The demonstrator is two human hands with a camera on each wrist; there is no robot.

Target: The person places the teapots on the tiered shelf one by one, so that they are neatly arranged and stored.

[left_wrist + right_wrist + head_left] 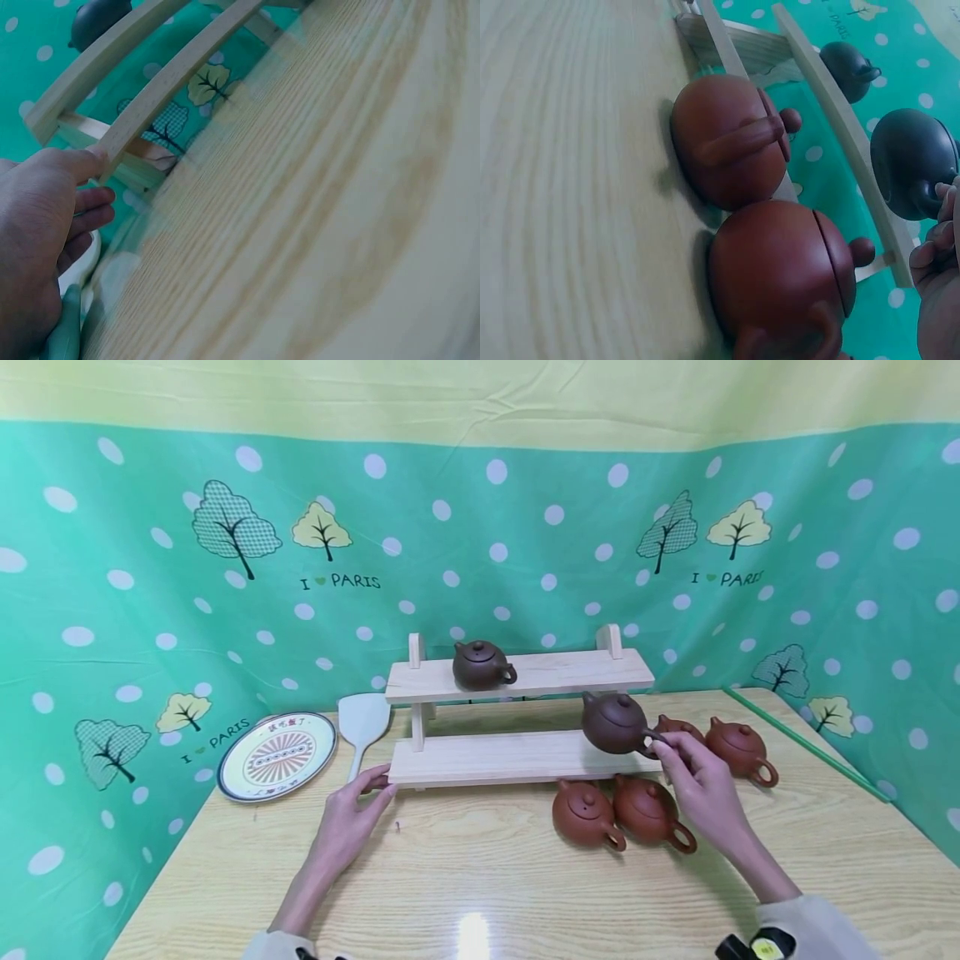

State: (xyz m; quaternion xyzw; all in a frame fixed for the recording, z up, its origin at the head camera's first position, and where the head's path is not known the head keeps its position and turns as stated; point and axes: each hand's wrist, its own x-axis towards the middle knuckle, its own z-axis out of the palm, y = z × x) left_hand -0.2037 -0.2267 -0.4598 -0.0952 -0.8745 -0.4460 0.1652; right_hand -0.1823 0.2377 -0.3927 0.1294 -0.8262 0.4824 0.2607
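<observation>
The hands are well apart, each with its own hold. The right hand pinches the handle of a dark teapot, which hangs in the air in front of the wooden rack's right end, spout to the left. The left hand grips the left end of the rack's lower board, thumb at the front corner.

On the upper board, left of its middle, stands a second dark teapot. Two red-brown teapots sit side by side on the table before the rack — one to the left, one to the right. Beyond the right hand are two more: one partly hidden, the other in fuller view.

Farther out lie a pale spatula and a patterned plate at left — and a green stick at right. A dotted cloth hangs behind.
</observation>
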